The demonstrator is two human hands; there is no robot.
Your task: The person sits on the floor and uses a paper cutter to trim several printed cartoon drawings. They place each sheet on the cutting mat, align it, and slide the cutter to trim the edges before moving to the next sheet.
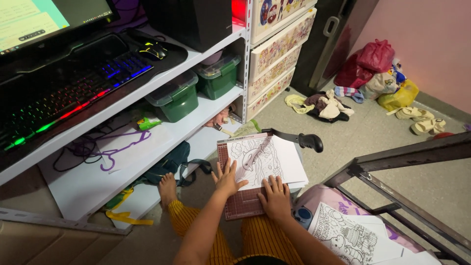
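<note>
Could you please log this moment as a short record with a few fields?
left hand: flat on the colouring sheet, at its left edge
right hand: flat on the sheet's lower edge
sheet: lies on a dark red paper cutter
cutter arm: raised, black handle
nearby: second colouring page at right; green storage boxes on the white shelf

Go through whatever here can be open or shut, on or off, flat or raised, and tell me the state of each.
Left hand: flat on the colouring sheet.
Right hand: flat on the sheet's lower edge.
Paper cutter: blade arm raised.
Keyboard: backlit.
Monitor: on.
Green boxes: lids shut.
</note>
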